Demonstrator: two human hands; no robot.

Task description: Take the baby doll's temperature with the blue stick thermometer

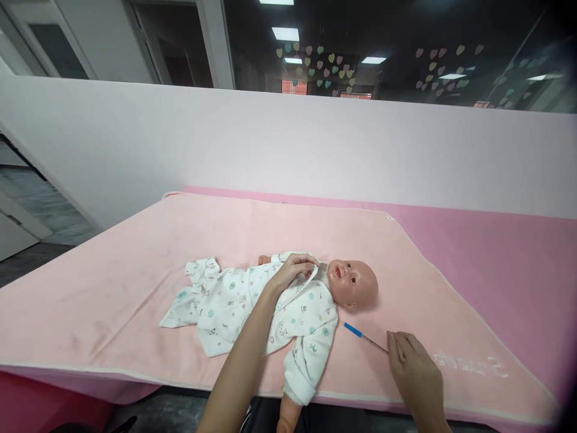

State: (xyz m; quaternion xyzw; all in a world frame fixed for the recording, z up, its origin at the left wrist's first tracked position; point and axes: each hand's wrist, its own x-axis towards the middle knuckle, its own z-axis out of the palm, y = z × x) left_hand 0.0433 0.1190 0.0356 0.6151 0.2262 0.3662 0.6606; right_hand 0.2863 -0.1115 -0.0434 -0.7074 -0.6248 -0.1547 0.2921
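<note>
Already the bald plastic baby doll (315, 288) lay dressed in its white printed cotton romper (252, 307) on the pale pink blanket (112, 288). At the doll's collar, the left hand (293, 269) pinched the fabric edge with curled fingers. Near the doll's head, the right hand (417, 367) held a thin blue-tipped stick (364, 338) between closed fingertips; it had not reached the doll yet.

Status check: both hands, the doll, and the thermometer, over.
Left hand gripping garment collar on doll. Right hand pinching blue-tipped thermometer above the pink blanket. Nothing between thermometer and doll.
</note>
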